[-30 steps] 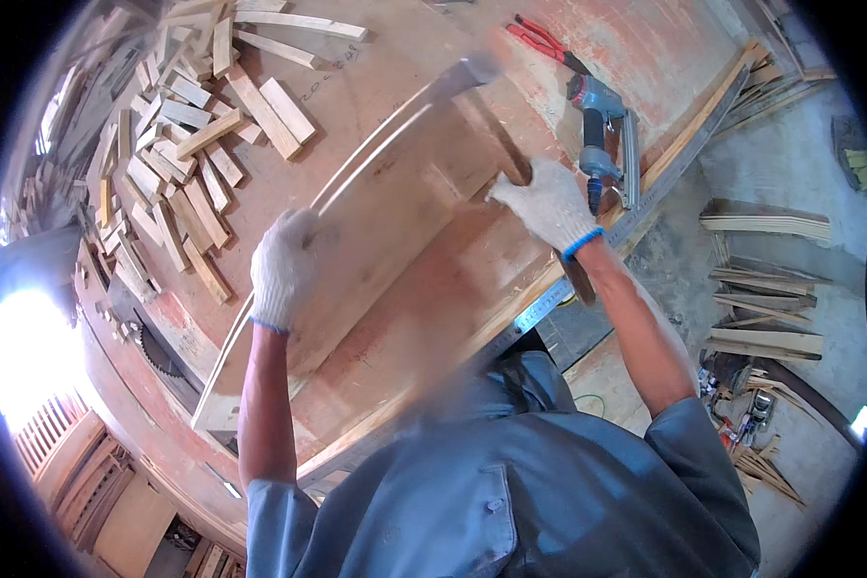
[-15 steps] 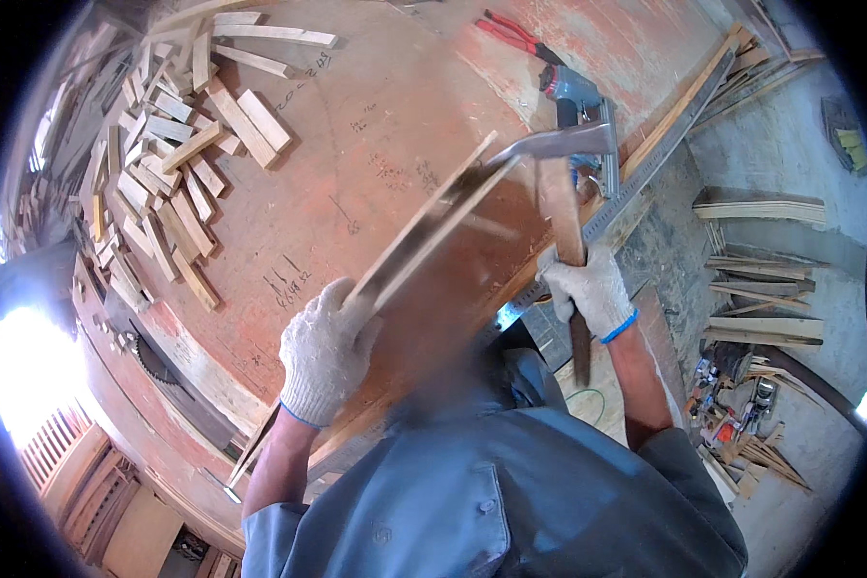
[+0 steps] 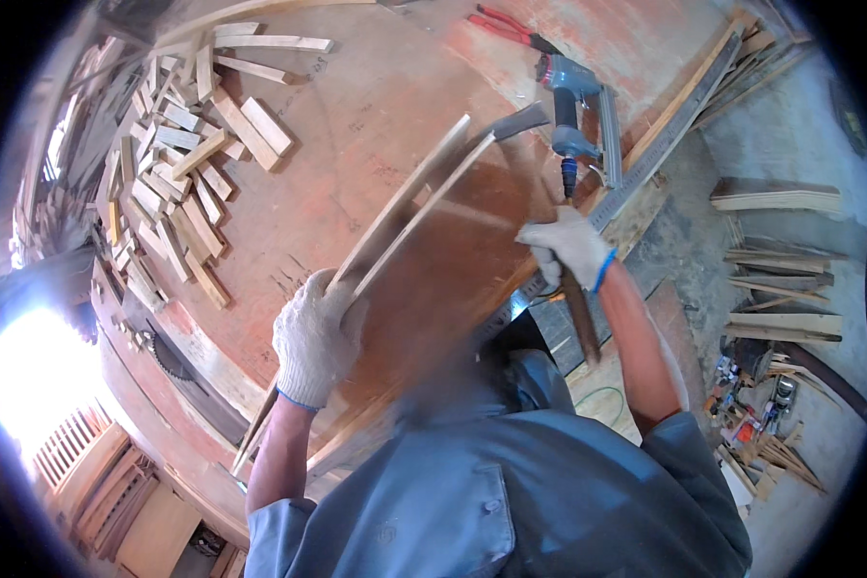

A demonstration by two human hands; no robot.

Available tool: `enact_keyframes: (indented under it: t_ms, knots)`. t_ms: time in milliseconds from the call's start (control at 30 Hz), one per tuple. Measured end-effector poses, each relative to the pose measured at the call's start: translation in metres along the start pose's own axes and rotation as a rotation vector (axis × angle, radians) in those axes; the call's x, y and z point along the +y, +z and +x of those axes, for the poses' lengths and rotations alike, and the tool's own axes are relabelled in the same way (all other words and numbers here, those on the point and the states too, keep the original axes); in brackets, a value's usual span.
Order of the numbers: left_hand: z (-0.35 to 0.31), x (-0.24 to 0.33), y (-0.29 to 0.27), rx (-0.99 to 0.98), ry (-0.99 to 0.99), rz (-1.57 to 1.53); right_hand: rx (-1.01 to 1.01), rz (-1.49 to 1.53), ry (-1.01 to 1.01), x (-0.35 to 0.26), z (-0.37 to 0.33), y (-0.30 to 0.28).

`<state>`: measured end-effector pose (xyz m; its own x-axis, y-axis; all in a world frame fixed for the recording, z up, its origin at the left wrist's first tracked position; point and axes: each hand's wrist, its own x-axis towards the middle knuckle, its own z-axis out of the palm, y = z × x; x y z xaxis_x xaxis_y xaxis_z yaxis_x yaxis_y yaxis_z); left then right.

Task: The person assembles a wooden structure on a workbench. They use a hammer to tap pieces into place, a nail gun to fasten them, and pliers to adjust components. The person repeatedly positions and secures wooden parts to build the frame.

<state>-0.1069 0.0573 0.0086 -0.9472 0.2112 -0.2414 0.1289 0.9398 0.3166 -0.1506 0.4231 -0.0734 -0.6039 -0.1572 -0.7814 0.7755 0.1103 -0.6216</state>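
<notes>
My left hand, in a white knitted glove, is closed around the near end of two long, thin wooden strips. They run side by side with a gap between them, pointing away to the right over the bench. My right hand, gloved too, grips a hammer by its wooden handle, whose lower end sticks out below the fist. The narrow grey metal hammer head is at the far end of the right strip; whether it touches I cannot tell. Motion blurs the upper handle.
A blue-grey pneumatic nail gun and red-handled pliers lie on the reddish bench beyond my right hand. Many short wood pieces are heaped at left, above a toothed saw blade. A metal straightedge lines the right edge.
The hammer head has swung left onto or close to the strips' far end. My right hand has shifted slightly up and left; the strips and my left hand moved slightly left.
</notes>
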Motion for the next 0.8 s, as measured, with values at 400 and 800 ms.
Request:
enact_keyframes:
  t_ms: [400,800]
  knots:
    - [0.033,-0.009,-0.027,-0.017,-0.124,-0.096,-0.178,0.679,0.081,0.069,0.054,0.072]
    - [-0.002,-0.028,-0.08,-0.059,-0.157,0.088,-0.051,0.677,-0.44,0.073,0.055,0.044]
